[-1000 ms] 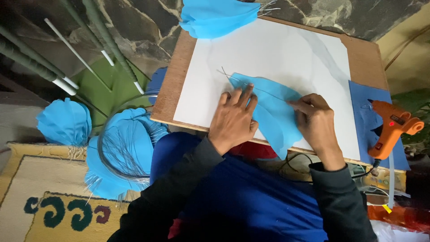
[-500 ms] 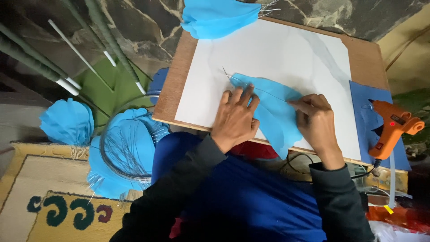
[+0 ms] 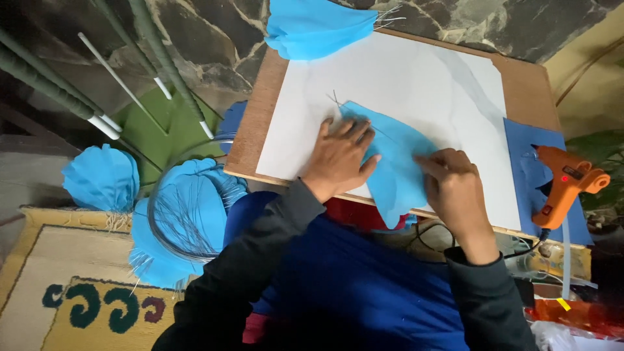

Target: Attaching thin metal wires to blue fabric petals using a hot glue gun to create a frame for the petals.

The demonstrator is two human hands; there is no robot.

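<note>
On the white sheet [image 3: 416, 84] covering the wooden board [image 3: 257, 130], we see the blue petal piece [image 3: 393, 162] lying flat, its near tip hanging past the board's near edge. Left hand [image 3: 338, 156] presses it, fingers spread and released. Right hand [image 3: 452, 185] rests curled on its right edge; grasp unclear. Far half of sheet lies open. Orange glue gun [image 3: 565, 185] sits right, well apart
</note>
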